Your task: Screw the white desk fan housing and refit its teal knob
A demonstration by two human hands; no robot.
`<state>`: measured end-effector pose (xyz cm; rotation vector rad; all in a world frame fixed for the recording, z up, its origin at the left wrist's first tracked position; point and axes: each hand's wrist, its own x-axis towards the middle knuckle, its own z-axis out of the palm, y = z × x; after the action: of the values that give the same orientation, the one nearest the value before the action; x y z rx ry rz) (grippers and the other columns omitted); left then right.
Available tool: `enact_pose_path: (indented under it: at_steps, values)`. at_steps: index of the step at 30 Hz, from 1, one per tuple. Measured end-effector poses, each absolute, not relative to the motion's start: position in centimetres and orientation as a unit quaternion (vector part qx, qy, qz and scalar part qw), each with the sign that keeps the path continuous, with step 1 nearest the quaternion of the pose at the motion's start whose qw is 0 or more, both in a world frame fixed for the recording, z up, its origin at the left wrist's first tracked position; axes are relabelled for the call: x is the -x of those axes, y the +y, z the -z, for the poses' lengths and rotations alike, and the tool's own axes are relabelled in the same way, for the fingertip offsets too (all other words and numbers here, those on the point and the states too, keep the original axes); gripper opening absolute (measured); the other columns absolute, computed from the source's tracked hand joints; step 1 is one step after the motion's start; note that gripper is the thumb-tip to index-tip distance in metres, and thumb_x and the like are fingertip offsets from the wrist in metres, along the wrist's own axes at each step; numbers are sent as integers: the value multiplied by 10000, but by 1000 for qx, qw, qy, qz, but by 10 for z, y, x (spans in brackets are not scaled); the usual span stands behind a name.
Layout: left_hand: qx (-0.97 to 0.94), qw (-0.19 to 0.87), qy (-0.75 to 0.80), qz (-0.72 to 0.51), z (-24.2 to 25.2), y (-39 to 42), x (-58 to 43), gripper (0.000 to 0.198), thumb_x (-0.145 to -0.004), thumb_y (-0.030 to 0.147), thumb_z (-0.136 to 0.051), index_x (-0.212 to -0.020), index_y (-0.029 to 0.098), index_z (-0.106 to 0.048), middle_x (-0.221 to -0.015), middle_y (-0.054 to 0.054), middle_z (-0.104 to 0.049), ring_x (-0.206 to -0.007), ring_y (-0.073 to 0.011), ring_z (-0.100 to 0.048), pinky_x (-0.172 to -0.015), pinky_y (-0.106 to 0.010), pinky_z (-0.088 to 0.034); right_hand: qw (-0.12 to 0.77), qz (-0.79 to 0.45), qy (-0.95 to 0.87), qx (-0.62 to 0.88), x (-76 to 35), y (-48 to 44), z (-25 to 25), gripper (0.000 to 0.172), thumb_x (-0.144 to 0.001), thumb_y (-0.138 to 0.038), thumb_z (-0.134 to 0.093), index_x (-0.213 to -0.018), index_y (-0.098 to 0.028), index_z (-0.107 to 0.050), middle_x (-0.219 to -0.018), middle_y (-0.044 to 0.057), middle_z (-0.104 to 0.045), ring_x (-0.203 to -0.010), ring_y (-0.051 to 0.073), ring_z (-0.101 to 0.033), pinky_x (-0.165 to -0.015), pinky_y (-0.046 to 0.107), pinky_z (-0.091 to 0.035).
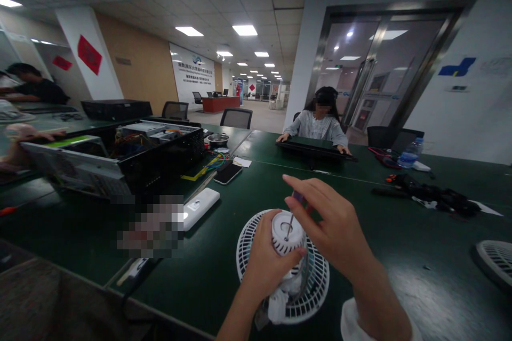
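My left hand (267,258) grips a white cylindrical fan motor housing (286,232), which stands upright with a round hole in its top. My right hand (330,218) holds a small screwdriver (289,227) with a purple handle, mostly hidden by my fingers. Its thin metal shaft reaches down into the hole in the housing. Below both hands, a round white fan grille (316,282) lies on the dark green table (404,261), partly covered by the housing and my left hand. White cloth or wiring bunches beneath the housing.
Left of my hands are a white power bank (199,208), a smartphone (228,173), coloured wires and an open computer case (160,157). A second fan grille (497,261) sits at the right edge. Black cables (432,194) and a water bottle (408,153) lie beyond. A seated person (318,122) faces me across the table.
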<state>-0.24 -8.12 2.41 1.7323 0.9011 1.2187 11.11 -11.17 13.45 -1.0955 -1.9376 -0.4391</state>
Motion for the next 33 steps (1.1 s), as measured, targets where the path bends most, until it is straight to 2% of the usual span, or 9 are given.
enact_pose_path:
  at_steps: [2, 4, 9, 15, 20, 23, 26, 30, 33]
  values:
    - [-688, 411, 353, -483, -24, -81, 3, 584, -667, 202, -699, -1189, 202, -436, -1209, -82, -517, -1140, -265, -475, -996, -411, -342, 428, 127, -785, 430, -112, -113, -135, 329, -880, -145, -432, -1188, -163, -548, -960, 79, -678, -859, 160, -637, -731, 303, -528]
    - [-685, 416, 352, -484, -23, -82, 2, 592, -669, 207, -700, -1196, 209, -432, -1213, -81, -514, -1141, -266, -475, -993, -410, -346, 430, 100, -795, 416, -112, -115, -136, 343, -873, -113, -432, -1190, -186, -540, -971, 57, -683, -859, 138, -641, -737, 274, -527]
    - [-676, 419, 355, -491, -21, -82, 1, 599, -659, 211, -707, -1191, 217, -432, -1193, -67, -524, -1126, -265, -483, -972, -403, -364, 430, 192, -773, 426, -109, -112, -135, 163, -852, -214, -530, -941, -134, -641, -759, 64, -654, -698, 171, -614, -604, 294, -514]
    - [-680, 423, 339, -494, -24, -82, 2, 569, -661, 209, -703, -1174, 214, -454, -1175, -71, -535, -1101, -267, -498, -961, -408, -373, 432, 96, -789, 427, -111, -115, -136, 325, -876, -128, -440, -1177, -182, -549, -938, 48, -681, -826, 132, -634, -697, 251, -521]
    - [-676, 419, 353, -494, -24, -82, 1, 594, -651, 217, -711, -1183, 204, -447, -1181, -80, -533, -1110, -275, -491, -971, -418, -361, 429, 198, -760, 447, -108, -109, -131, 184, -852, -234, -533, -932, -119, -652, -742, 73, -650, -693, 180, -604, -620, 308, -514]
    - [-676, 418, 354, -493, -24, -82, 1, 587, -657, 222, -708, -1183, 202, -448, -1187, -81, -532, -1116, -270, -489, -976, -410, -358, 426, 171, -761, 458, -109, -106, -130, 281, -880, -218, -466, -1110, -127, -599, -877, 98, -669, -804, 193, -623, -694, 338, -527]
    - [-677, 419, 354, -490, -25, -82, 2, 576, -651, 217, -707, -1171, 203, -458, -1180, -79, -538, -1113, -269, -494, -974, -407, -360, 431, 93, -780, 444, -113, -109, -132, 367, -884, -140, -413, -1232, -199, -516, -1004, 61, -675, -869, 146, -639, -737, 291, -529]
    - [-674, 420, 357, -492, -25, -82, 1, 579, -646, 222, -705, -1170, 199, -459, -1173, -81, -541, -1111, -276, -495, -969, -420, -360, 442, 142, -762, 451, -112, -108, -131, 203, -851, -219, -524, -1029, -185, -615, -808, 34, -675, -696, 138, -626, -619, 254, -514]
    - [-677, 416, 356, -492, -25, -82, 1, 589, -646, 229, -706, -1174, 191, -449, -1170, -86, -537, -1102, -276, -498, -960, -421, -365, 440, 187, -746, 464, -109, -105, -129, 168, -852, -273, -533, -930, -163, -633, -762, 56, -652, -702, 164, -611, -605, 277, -505]
